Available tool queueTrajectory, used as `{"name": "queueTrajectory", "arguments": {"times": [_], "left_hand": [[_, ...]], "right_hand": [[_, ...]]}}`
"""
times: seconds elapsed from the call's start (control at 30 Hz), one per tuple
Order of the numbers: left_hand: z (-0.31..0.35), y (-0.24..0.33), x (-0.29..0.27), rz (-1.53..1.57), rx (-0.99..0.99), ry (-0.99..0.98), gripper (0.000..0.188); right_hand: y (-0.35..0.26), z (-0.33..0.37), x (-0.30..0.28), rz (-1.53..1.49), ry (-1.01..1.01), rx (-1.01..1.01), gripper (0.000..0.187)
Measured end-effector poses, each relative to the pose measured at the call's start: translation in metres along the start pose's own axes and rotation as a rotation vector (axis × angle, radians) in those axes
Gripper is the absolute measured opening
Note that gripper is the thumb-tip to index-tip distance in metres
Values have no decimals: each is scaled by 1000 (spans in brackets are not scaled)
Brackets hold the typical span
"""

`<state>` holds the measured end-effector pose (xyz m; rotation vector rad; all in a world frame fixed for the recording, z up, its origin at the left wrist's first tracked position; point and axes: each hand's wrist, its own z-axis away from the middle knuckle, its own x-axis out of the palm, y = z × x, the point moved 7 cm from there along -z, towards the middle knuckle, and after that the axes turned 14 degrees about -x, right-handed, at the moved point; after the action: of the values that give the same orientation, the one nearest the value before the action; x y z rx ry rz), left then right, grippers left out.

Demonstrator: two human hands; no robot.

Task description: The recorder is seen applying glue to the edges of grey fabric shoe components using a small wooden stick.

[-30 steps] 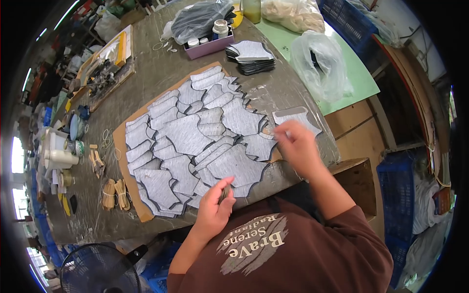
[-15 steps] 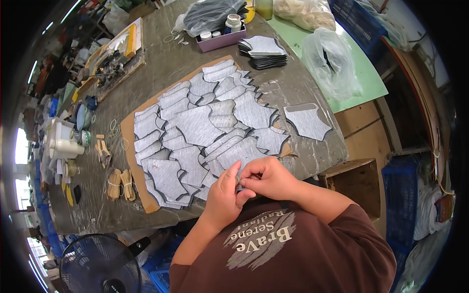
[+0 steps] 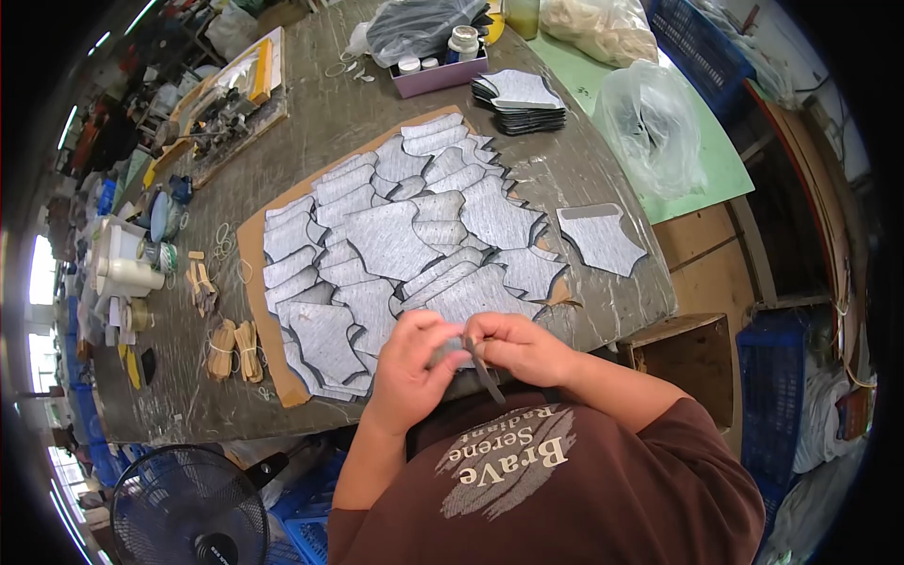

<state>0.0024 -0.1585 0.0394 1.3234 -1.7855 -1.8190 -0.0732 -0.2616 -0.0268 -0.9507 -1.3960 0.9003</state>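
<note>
My left hand (image 3: 411, 363) and my right hand (image 3: 521, 347) meet at the near table edge, both pinching a thin grey strip (image 3: 481, 363) that hangs down between them. Just beyond them several grey fabric cut pieces (image 3: 414, 240) lie spread overlapping on a brown cardboard sheet (image 3: 251, 247). One single grey piece (image 3: 603, 238) lies apart on the table to the right. A neat stack of the same pieces (image 3: 521, 99) sits farther back.
A clear plastic bag (image 3: 650, 122) lies on a green mat (image 3: 720, 169) at the right. A pink tray with small jars (image 3: 438, 71) stands at the back. Bottles and tape rolls (image 3: 127, 273) crowd the left edge. A fan (image 3: 188, 513) stands below the worn table (image 3: 603, 179).
My right hand left the single piece at the right and came back to meet my left hand at the near edge. Both hands now pinch the thin strip.
</note>
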Motion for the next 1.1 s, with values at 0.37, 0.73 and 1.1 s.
{"name": "queueTrajectory", "arguments": {"times": [0.37,0.73,1.1], "left_hand": [[2,-69,-14,293,-656,76,5],[-21,-75,12,157,-703,-53,8],[-28,-72,15,86,-775,-57,12]], "right_hand": [[-44,9,-76,682,422,-530,11],[-19,10,-33,1603,55,-514,31],[-19,9,-35,1612,83,-515,24]]}}
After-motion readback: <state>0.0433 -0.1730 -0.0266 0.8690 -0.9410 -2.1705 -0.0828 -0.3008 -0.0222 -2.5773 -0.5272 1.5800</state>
